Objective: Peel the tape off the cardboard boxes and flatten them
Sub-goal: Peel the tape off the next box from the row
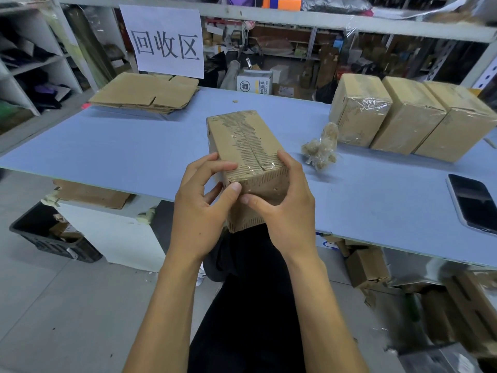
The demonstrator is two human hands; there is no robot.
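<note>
Cardboard box (246,146): one oblong carton, held over the near edge of the blue table (134,146), its far end resting on or just above the tabletop; which, cannot be told. Top face scuffed, with the outer paper torn away in ridged streaks along the centre seam; a remnant of clear tape (265,166) shows glossy at the near end of that seam.

Hands: left hand (200,200) grips the near left corner, thumb pressed on the end face. Right hand (285,208) grips the near right side, thumb laid across the end face, touching or nearly touching the left thumb. Both appear to be working at the tape edge.

Handling, as judged: light and probably empty; walls stiff but crushable; tape thin, slick, liable to tear into strips and lift paper with it. Best hold: box steadied by its side walls, tape taken at the loose end near the seam.

Surroundings:
- Flattened cartons (145,94), stacked at the far left of the table, below a paper sign (165,40).
- Three taped boxes (403,114), in a row at the far right, touching one another.
- Wad of stripped tape (321,149), just beside that row.
- Phone (473,203), dark screen up, near right edge.
- Black crate (53,238) on the floor, left.

Obstructions: nothing lies between the hands and the box.
</note>
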